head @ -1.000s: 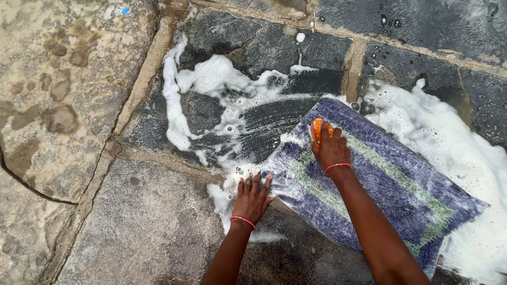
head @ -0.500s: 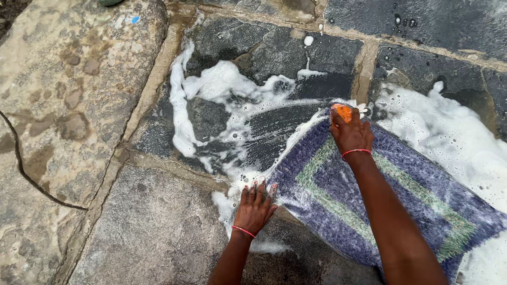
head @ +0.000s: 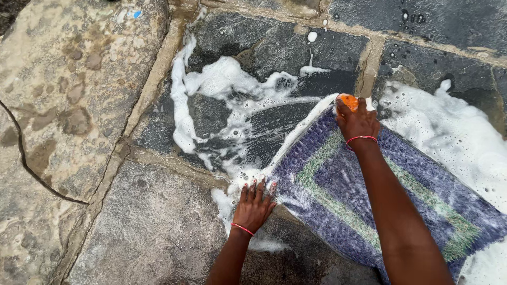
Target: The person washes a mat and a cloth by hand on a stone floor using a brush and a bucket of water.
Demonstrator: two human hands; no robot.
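A wet purple mat with green stripes (head: 343, 195) lies on a stone floor, covered in soap suds. My right hand (head: 358, 121) grips an orange scrubbing brush (head: 348, 100) and presses it on the mat's far corner. My left hand (head: 255, 206) lies flat, fingers spread, on the mat's near left corner and the stone beside it. Both wrists wear thin red bangles.
White foam (head: 222, 79) spreads over the dark wet slabs to the left of the mat, and a thick patch of foam (head: 454, 132) lies to the right. Dry tan stone slabs (head: 68, 89) fill the left side. Mortar joints run between the slabs.
My right hand has pushed the orange brush from the mat's inner part up to its far corner. My left hand has stayed on the near corner.
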